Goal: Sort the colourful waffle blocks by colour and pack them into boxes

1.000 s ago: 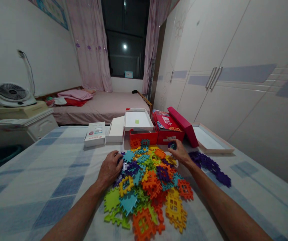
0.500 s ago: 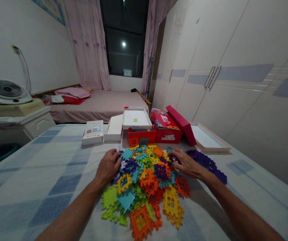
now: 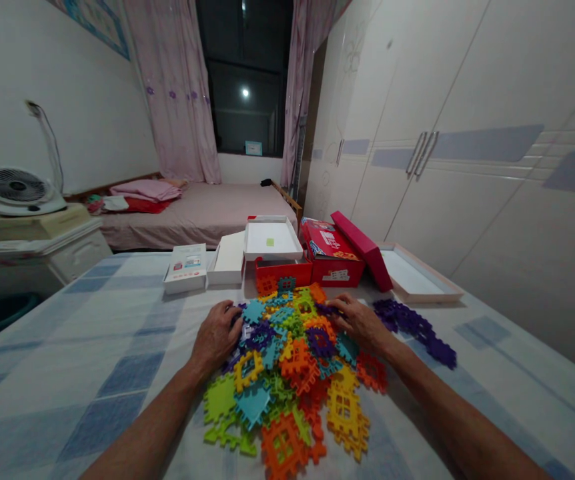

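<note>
A heap of interlocking plastic building pieces [image 3: 295,360] in orange, yellow, green, light blue and purple lies between my hands. My left hand [image 3: 217,335] rests at its left edge, fingers bent and thumb apart, touching purple pieces without a visible grip. Across the heap, my right hand [image 3: 360,321] has its fingertips closed on a purple building piece [image 3: 326,309], mostly hidden by the fingers. Just left of that hand lies another purple window piece [image 3: 320,341]. Joined purple pieces [image 3: 415,327] form a strip on the cloth, apart from the heap to the right.
Behind the heap stand an open red box [image 3: 283,273] with a white tray [image 3: 272,239] on it, and a larger red box [image 3: 335,257] with a leaning red lid [image 3: 362,250]. White boxes [image 3: 186,268] are left; a shallow tray [image 3: 420,277] is right. A checked cloth [image 3: 117,373] covers the surface.
My right hand has moved left, further over the heap. An orange piece near its fingertips has shifted back, and a light blue piece below the hand shows more. My left hand stays nearly still.
</note>
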`<state>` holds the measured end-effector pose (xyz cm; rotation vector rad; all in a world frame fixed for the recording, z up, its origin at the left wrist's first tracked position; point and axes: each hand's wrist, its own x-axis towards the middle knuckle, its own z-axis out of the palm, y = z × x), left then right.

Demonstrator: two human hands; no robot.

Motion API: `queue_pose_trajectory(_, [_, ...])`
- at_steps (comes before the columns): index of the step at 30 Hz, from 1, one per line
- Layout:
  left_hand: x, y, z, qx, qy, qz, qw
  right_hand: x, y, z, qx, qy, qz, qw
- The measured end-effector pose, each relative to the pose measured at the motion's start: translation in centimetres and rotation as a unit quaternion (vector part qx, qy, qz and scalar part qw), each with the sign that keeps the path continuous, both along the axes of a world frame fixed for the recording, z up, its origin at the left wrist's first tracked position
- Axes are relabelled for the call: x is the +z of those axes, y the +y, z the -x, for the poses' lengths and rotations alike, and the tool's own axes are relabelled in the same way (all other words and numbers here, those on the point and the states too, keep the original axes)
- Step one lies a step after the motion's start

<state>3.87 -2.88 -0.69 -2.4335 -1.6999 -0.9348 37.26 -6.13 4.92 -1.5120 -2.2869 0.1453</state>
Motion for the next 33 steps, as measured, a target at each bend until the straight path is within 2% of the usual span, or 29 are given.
queue_pose_trajectory(7, [0.2, -0.2, -0.1, 0.0, 0.001, 0.002, 1.0, -1.8, 0.7, -0.8, -0.08, 0.036, -0.048, 0.995])
queue_pose_trajectory(12, [0.1, -0.1, 0.0, 0.001, 0.009, -0.001, 1.0, -2.5, 1.5, -0.6, -0.045, 0.118, -0.09, 0.988])
queue_pose_trajectory(15, [0.0, 0.0, 0.0, 0.005, 0.01, -0.001, 1.0, -1.8, 1.5, -0.6, -0.042, 0.226, -0.115, 0.966])
queue_pose_trajectory(17, [0.1, -0.1, 0.0, 0.007, 0.009, 0.002, 1.0, -0.6, 0.9, -0.7, -0.05, 0.3, -0.088, 0.949])
queue_pose_trajectory(19, [0.2, -0.1, 0.0, 0.006, 0.008, 0.005, 1.0, 0.8, -0.1, -0.7, -0.048, 0.346, -0.003, 0.937])
queue_pose_trajectory(21, [0.2, -0.2, 0.0, 0.003, 0.007, 0.006, 1.0, 1.9, -1.3, -0.4, -0.013, 0.349, 0.105, 0.931])
queue_pose_trajectory(23, [0.2, -0.2, 0.0, 0.002, 0.007, 0.007, 1.0, 2.6, -2.3, 0.3, 0.053, 0.309, 0.17, 0.934])
queue_pose_trajectory(25, [0.2, -0.2, 0.0, 0.004, 0.008, 0.011, 1.0, 2.7, -2.8, 1.2, 0.118, 0.239, 0.179, 0.947])
queue_pose_trajectory(28, [0.2, -0.2, 0.0, 0.004, 0.009, 0.017, 1.0, 2.4, -2.9, 2.2, 0.153, 0.159, 0.156, 0.963])
queue_pose_trajectory(33, [0.3, -0.2, -0.1, 0.003, 0.013, 0.016, 1.0, 2.5, -3.0, 2.1, 0.151, 0.172, 0.139, 0.963])
